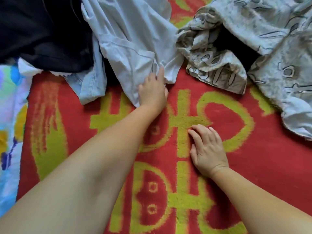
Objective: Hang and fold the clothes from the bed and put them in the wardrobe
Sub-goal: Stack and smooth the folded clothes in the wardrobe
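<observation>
A white garment (128, 36) lies crumpled across the top middle of the bed, on a red blanket (270, 166) with yellow-green lettering. My left hand (152, 91) reaches out to its lower hem and grips the cloth, fingers curled under the edge. My right hand (208, 149) lies flat on the blanket, nearer to me, fingers straight and holding nothing. A black garment (42, 31) is piled at the top left. Light blue denim (91, 83) pokes out from under the white one.
A grey-beige patterned cloth (253, 48) is bunched at the top right, with something dark inside its folds. A colourful floral sheet (10, 105) shows along the left edge beside the blanket.
</observation>
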Demonstrator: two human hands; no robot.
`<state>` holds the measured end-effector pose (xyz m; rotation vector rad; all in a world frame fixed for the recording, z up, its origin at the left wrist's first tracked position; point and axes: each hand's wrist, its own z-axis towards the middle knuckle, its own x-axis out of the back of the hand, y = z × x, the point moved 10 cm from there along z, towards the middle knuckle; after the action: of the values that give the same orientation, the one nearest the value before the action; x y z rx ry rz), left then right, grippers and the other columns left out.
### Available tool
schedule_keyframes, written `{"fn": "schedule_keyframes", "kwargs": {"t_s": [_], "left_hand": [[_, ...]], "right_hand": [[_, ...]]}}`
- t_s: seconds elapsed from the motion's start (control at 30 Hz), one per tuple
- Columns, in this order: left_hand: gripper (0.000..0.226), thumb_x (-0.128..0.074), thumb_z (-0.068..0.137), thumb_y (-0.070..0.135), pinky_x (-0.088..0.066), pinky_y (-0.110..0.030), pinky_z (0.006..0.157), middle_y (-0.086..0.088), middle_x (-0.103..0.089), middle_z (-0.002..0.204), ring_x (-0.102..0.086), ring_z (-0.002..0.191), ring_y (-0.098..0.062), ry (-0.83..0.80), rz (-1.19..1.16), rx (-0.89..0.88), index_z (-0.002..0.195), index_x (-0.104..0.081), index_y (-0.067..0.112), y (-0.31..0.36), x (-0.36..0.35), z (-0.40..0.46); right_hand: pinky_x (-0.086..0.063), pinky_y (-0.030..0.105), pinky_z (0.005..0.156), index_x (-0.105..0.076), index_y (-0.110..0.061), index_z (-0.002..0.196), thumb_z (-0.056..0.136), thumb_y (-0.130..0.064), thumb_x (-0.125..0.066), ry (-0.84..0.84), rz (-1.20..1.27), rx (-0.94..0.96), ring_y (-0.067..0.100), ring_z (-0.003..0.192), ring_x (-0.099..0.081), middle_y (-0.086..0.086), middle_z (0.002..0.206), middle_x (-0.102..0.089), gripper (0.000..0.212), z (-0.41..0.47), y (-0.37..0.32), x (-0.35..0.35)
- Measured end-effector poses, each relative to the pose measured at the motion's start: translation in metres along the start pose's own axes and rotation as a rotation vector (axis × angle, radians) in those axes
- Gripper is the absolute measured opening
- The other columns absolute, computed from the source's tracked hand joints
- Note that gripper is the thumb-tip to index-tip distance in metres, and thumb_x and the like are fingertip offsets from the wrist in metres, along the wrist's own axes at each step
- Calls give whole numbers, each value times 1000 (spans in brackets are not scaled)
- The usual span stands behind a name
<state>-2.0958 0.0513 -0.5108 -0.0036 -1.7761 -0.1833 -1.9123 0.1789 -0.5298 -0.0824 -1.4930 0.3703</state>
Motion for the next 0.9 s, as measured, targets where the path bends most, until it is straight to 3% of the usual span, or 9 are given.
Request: {"fn": "schedule_keyframes", "kwargs": {"t_s": [0.1, 0.2, 0.37, 0.47, 0.53, 0.67, 0.73, 0.83, 0.9], "left_hand": [[30, -43, 88, 4, -39, -37, 75, -14, -61, 112, -54, 106, -35, 47, -278, 106, 110, -59, 15, -14, 14, 18], [14, -47, 88, 7, -36, -36, 66, -15, -66, 96, -57, 93, -36, 13, -295, 121, 88, -60, 14, -28, 10, -15], [13, -50, 88, 14, -26, -30, 67, -11, -67, 88, -59, 89, -34, -124, -97, 129, 82, -60, 17, -79, -9, -138], [15, -53, 91, 25, -30, -30, 64, -10, -67, 93, -60, 92, -33, -273, -101, 185, 77, -52, 21, -104, -4, -193], [13, -52, 92, 25, -34, -31, 64, -10, -67, 97, -59, 94, -34, -292, -146, 177, 79, -52, 20, -98, 21, -210], [26, -42, 90, 34, -35, -33, 62, -3, -59, 75, -57, 83, -30, -230, -386, 144, 78, -57, 16, -57, 113, -230], [28, -38, 82, 37, -30, -33, 58, 4, -49, 61, -50, 69, -23, -214, -495, 90, 65, -49, 18, -33, 166, -243], [30, -44, 90, 23, -27, -34, 57, 5, -40, 58, -40, 59, -15, -178, -534, -42, 61, -37, 19, 1, 243, -266], [30, -45, 92, 17, -27, -29, 55, 7, -41, 57, -38, 55, -7, -102, -584, -110, 62, -42, 21, 15, 297, -278]], "right_hand": [[-20, 42, 112, -58, -7, 124, 85, -27, -38, -7, 17, -10, 21, 128, -37, 10, 130, -55, 48, 2, 3, -1], [-21, 43, 112, -59, -7, 124, 84, -27, -37, 10, 16, -5, 21, 127, -36, 10, 130, -55, 49, 1, 5, 0], [-19, 41, 113, -58, -7, 126, 85, -29, -34, -35, 29, -22, 25, 128, -41, 11, 132, -54, 51, 3, 6, -2], [-9, 40, 117, -39, -12, 144, 94, -27, -39, -313, -28, -68, 23, 142, -27, 6, 151, -34, 52, -6, 5, -12], [-14, 40, 118, -25, -17, 150, 95, -25, -43, -551, -31, -130, 20, 146, -16, 3, 158, -19, 59, -19, 3, -11], [-36, 34, 106, -9, -15, 153, 97, -28, -49, -991, 161, -257, 30, 135, -38, 17, 150, -34, 70, -59, -31, 30], [-37, 35, 106, -2, -17, 154, 94, -32, -56, -944, 222, -255, 31, 133, -41, 19, 148, -36, 82, -58, -52, 75], [-35, 39, 109, -3, -18, 154, 90, -37, -62, -622, 414, -246, 27, 137, -35, 10, 154, -29, 89, -31, -85, 165], [-38, 38, 103, -14, -19, 153, 89, -47, -59, -423, 586, -247, 18, 133, -37, -4, 148, -34, 83, -15, -111, 228]]}}
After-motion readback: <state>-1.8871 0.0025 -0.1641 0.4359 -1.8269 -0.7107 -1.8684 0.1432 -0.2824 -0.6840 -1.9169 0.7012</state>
